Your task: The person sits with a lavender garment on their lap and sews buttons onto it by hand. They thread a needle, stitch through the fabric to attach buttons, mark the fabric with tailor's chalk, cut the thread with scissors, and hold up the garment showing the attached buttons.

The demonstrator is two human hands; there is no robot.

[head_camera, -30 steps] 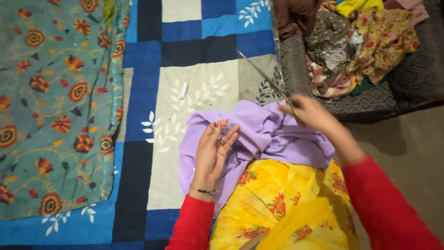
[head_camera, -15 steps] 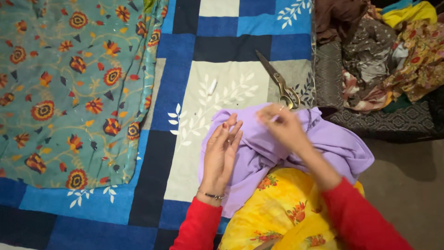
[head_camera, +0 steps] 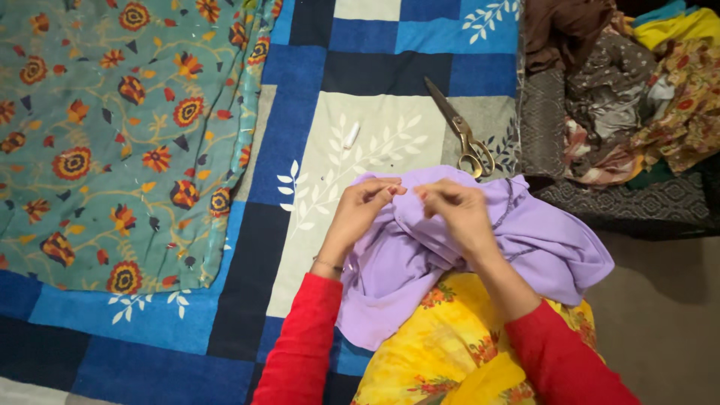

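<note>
Lilac cloth (head_camera: 450,247) lies bunched across the lap; left hand (head_camera: 360,214) and right hand (head_camera: 454,214) pinch its top fold with closed fingers, holding it taut. Scissors (head_camera: 461,131) rest nearby on the quilt (head_camera: 300,112).

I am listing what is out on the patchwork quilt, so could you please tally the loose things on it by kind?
Purple cloth, pinched by left hand and right hand: 1
Scissors: 1
Small white piece: 1
Teal floral cloth: 1
Total: 4
</note>
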